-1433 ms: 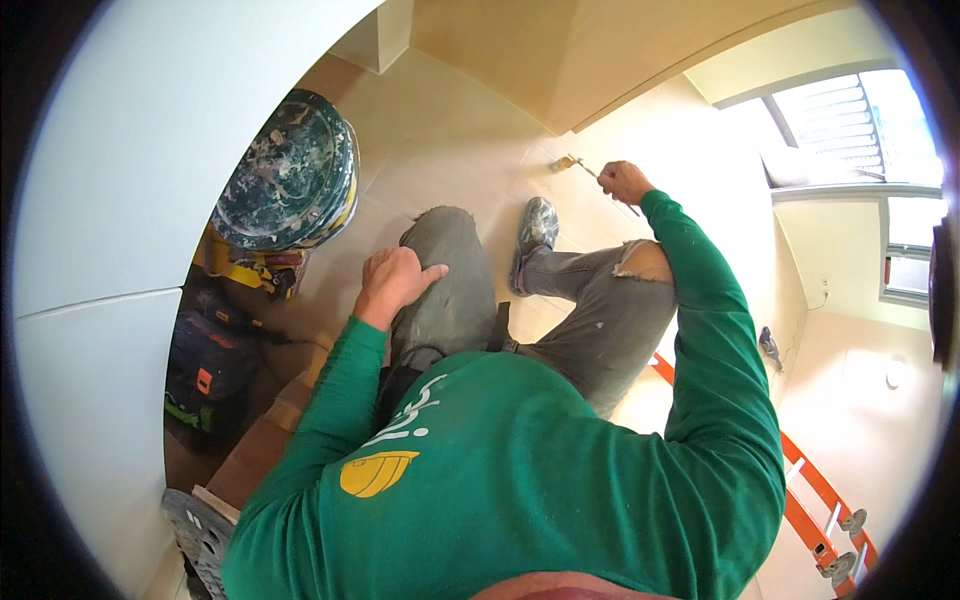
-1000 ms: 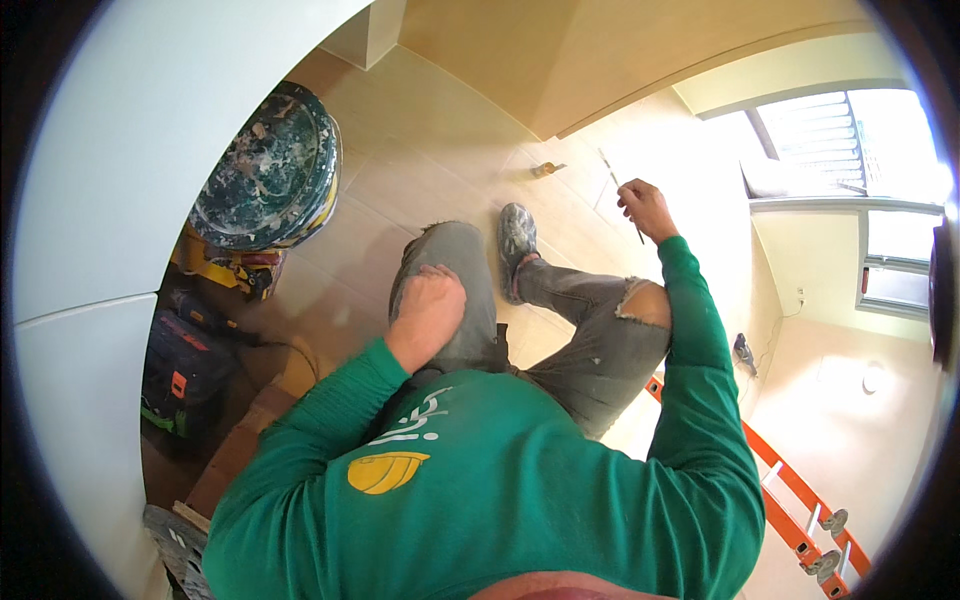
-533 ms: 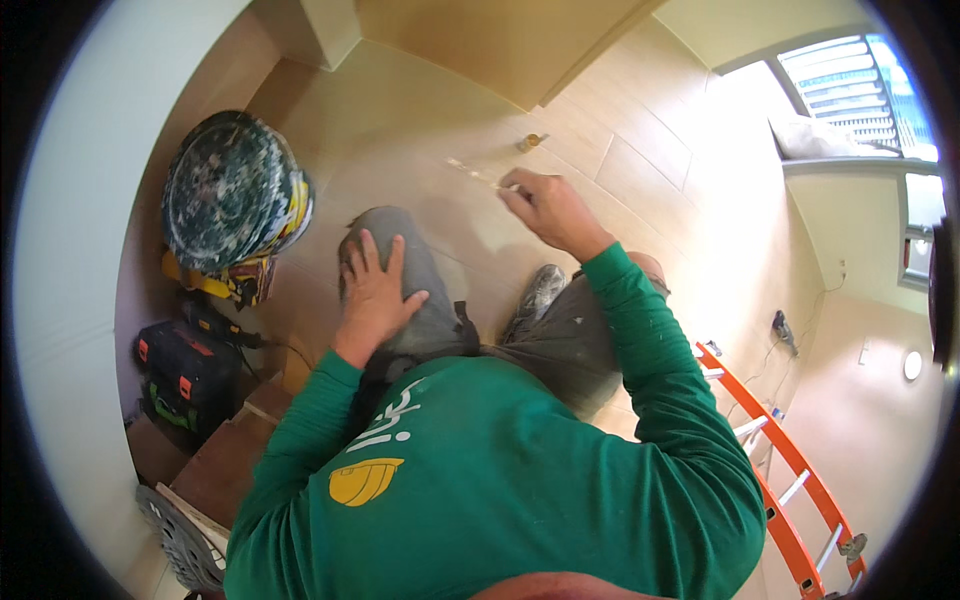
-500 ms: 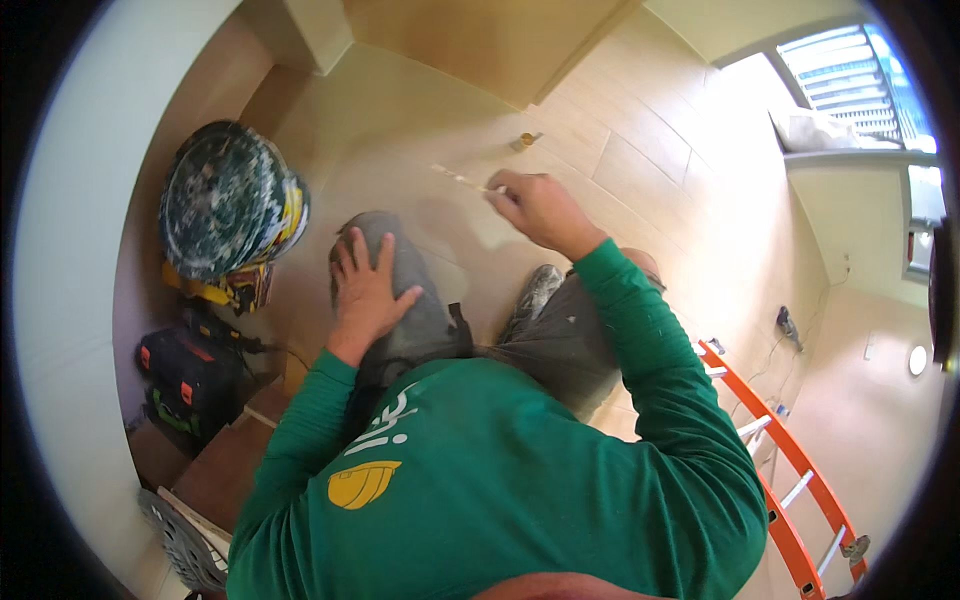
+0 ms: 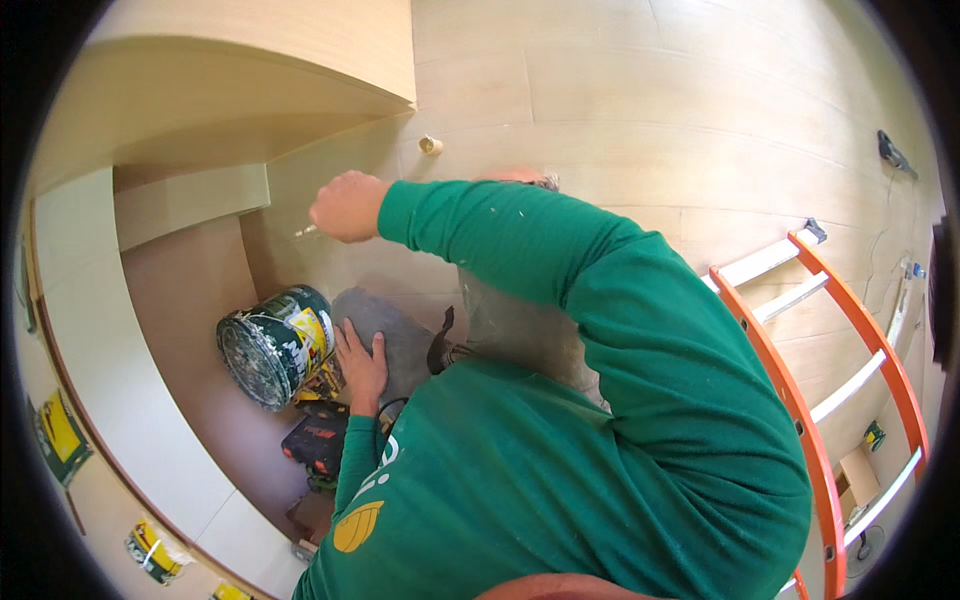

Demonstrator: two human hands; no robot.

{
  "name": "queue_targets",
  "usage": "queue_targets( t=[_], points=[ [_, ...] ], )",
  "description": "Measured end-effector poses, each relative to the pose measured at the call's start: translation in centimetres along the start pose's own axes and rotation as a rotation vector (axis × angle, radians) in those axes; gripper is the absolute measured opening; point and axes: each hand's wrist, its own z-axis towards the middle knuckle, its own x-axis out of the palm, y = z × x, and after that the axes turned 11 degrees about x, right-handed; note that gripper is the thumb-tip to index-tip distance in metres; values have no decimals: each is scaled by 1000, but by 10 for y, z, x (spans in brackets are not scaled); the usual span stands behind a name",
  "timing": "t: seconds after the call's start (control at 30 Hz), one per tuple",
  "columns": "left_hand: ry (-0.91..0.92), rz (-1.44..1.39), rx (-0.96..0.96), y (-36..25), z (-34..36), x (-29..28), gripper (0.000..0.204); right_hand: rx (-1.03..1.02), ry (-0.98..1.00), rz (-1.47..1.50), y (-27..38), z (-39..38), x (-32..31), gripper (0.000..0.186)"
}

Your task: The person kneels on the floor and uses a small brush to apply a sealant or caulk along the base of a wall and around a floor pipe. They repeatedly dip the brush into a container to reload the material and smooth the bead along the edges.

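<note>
My right hand point(image 5: 345, 207) is closed around a slim brush point(image 5: 303, 231), only its pale end showing below the fingers, out in front of the tan cabinet. My left hand point(image 5: 360, 365) lies open on my grey-trousered left knee point(image 5: 370, 320), fingers spread. Just left of it a paint-smeared dark-green bucket point(image 5: 260, 355) stands above yellow gear and a black-and-red case point(image 5: 310, 440). Beyond my right hand a small pale cylindrical pot point(image 5: 430, 146) sits on the floor. My right sleeve covers much of my right leg.
An orange ladder point(image 5: 790, 380) with silver rungs is at the right. A dark power tool point(image 5: 893, 150) with a cord lies at the far right. The tan cabinet point(image 5: 240, 60) and a white panel point(image 5: 170, 400) enclose the left side. Several yellow-green containers point(image 5: 60, 440) show along the left rim.
My view has swung left. My right hand and brush have moved from the right across my body to the front-left. My left hand rests spread on the knee.
</note>
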Motion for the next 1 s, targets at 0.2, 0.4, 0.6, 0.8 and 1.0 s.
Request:
queue_targets(
  t=[0.2, 0.4, 0.6, 0.8, 1.0],
  points=[
    [-21, 2, -68, -29, -7, -19, 85, 44, -41, 193, -49, 26, 18, 23],
    [-130, 21, -251, -43, -32, -57, 85, -10, 182, 113, -64, 60, 61, 24],
    [-362, 38, -321, -25, -63, -157, 57, -137, 280, 115, -58, 87, 93, 23],
    [-317, -393, -360, -18, -109, -192, 35, -155, 357, 161, -21, 100, 117, 22],
    [-223, -682, -447, -5, -135, -185, 38, -288, 430, 13, -18, 102, 141, 25]
  ],
)
